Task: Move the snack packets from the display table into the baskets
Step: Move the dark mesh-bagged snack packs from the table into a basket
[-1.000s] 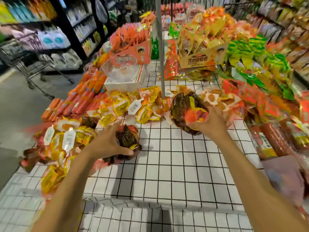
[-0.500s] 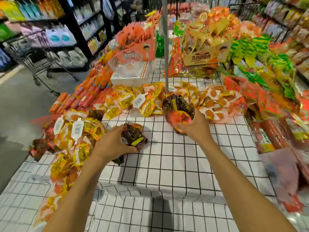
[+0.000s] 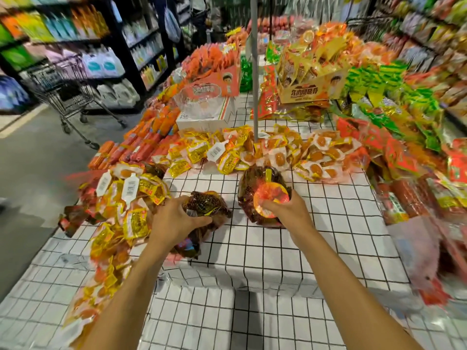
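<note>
Gripping a dark snack packet [image 3: 206, 204] with curled fingers and thumb, the left hand [image 3: 174, 221] sits low over the middle of the display table [image 3: 252, 251]; whether the packet rests on the checked cloth cannot be told. Right hand [image 3: 289, 212], just beside, clutches a second dark packet [image 3: 260, 183] bearing a round orange label, held upright. Yellow packets [image 3: 134, 195] heaped along the table's left edge; pale egg packets [image 3: 323, 157] piled behind, near a grey pole [image 3: 256, 72].

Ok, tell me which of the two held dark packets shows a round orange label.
The dark packet in the right hand: a round orange label faces the camera. The other packet, in the left hand, shows none.
</note>
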